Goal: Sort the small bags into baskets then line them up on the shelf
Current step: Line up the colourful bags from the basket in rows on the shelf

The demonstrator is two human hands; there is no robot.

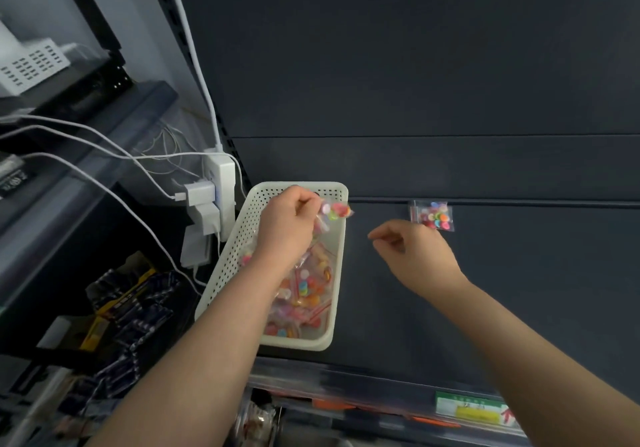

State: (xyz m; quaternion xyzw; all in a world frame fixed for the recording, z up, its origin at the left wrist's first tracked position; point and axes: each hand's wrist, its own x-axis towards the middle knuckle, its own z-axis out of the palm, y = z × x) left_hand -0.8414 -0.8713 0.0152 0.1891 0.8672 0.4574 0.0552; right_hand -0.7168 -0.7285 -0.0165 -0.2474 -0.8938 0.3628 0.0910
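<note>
Left hand (287,225) pinches clear bag (334,212) — over perforated basket (235,246).

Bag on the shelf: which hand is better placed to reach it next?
Right. The right hand is empty and next to that bag; the left hand holds a second bag over the basket.

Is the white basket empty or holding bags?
Holding bags: small bags lie piled in the near half of the basket; its far end shows bare floor.
</note>
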